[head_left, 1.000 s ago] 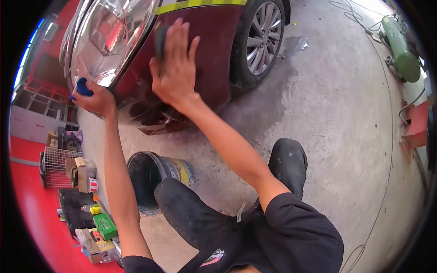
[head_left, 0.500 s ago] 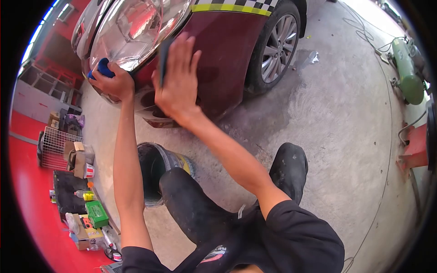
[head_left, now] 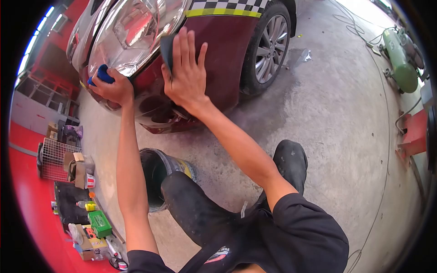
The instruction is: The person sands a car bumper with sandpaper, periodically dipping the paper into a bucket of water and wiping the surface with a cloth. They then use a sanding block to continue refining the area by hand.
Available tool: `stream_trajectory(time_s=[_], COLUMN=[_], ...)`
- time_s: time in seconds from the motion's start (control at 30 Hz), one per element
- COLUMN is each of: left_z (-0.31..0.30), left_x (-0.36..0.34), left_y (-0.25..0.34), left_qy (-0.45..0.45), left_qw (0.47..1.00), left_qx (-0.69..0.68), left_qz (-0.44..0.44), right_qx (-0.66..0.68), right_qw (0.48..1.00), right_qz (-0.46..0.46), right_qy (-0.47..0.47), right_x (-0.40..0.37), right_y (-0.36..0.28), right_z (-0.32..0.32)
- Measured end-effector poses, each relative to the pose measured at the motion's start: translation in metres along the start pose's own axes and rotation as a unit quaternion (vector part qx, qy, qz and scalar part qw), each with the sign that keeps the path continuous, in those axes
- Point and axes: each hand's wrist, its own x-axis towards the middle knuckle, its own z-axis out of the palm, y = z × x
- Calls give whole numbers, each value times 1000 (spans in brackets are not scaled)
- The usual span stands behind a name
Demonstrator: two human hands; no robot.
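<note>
My left hand [head_left: 116,87] is closed around a blue cloth [head_left: 104,74], just below the headlight [head_left: 123,41] of a dark red car. Flat against the front bumper and fender [head_left: 216,54] lies my right hand [head_left: 186,73], its fingers stretched upward. A dark grey sheet of sandpaper [head_left: 167,51] sticks out on the left side of this hand, held under the palm and thumb. Most of the sheet is hidden by the hand.
A black bucket [head_left: 157,168] stands on the concrete by my left knee. The front wheel [head_left: 271,52] is to the right of the fender. A green compressor tank [head_left: 400,61] and a cable lie at far right. Boxes and a green case [head_left: 99,223] line the left wall.
My right hand has shifted slightly right over the panel with the sandpaper and is less blurred. My left hand keeps the blue cloth in about the same spot. The view has tilted a little.
</note>
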Motion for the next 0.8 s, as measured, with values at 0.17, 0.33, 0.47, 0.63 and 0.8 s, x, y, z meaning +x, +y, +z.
stream_trajectory(time_s=[0.17,0.33,0.47,0.63,0.8], left_z=[0,-5,-3,-1,1], left_x=[1,0,1,0,0], left_y=[3,9,3,4,3], left_qy=[2,-20,-14,-12,1], left_qw=[1000,999,999,999,999], left_qx=[-12,-30,-24,-29,-28], left_qz=[-19,-32,-21,-24,-27], right_qx=[5,-21,-26,-26,-12], right_qw=[993,996,991,994,988], right_qz=[107,69,116,102,145], right_qy=[43,53,61,42,49], right_x=[-4,8,23,13,19], right_y=[-23,-2,-7,-13,-22], right_z=[15,9,9,9,12])
